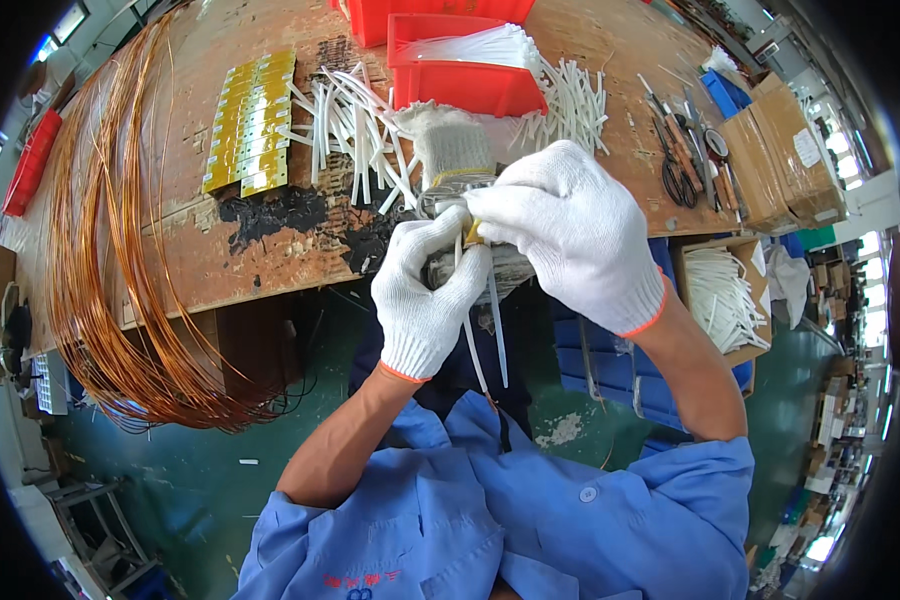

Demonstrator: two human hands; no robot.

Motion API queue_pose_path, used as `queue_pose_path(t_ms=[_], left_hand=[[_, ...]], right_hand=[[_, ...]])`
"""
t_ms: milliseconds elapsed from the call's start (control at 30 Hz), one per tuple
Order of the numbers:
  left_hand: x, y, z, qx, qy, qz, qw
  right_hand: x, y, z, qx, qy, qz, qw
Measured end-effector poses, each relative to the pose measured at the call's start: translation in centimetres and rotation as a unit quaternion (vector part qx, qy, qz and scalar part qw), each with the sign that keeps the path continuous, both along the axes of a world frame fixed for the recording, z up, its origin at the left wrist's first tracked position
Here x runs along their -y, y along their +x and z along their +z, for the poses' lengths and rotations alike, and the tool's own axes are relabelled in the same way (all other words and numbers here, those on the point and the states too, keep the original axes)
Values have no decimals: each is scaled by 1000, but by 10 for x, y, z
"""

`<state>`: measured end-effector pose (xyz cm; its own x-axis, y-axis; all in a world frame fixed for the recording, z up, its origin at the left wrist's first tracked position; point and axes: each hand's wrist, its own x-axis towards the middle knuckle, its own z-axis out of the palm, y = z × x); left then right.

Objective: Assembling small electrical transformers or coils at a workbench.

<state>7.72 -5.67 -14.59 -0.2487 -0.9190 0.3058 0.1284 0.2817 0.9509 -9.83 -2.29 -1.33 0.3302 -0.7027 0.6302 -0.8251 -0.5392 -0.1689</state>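
Both my hands wear white knit gloves with orange cuffs. My left hand [422, 290] and my right hand [570, 228] close together on a grey wound bundle [508, 268] held at the near edge of the wooden workbench [270, 250]. My left fingers pinch thin white tubes [497, 335] that hang down from the bundle. A small yellow piece shows between the fingertips. Just behind the hands a spare white glove [450, 140] stands on the bench.
A big hank of copper wire [120, 250] drapes over the bench's left side. Yellow tag strips [252, 120], loose white tubes [345, 125] and red bins [460, 70] lie behind. Scissors and pliers [682, 150], cardboard boxes [782, 150] and a box of tubes [725, 295] sit right.
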Motion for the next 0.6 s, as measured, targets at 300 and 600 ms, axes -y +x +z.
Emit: queue_pose_path(t_ms=[300,600], left_hand=[[3,9,-2,35,-46,-6,998],[-3,-2,-3,-23,18,0,1000]], right_hand=[[1,4,-16,22,-34,3,999],[-3,1,-21,-16,-49,-2,999]])
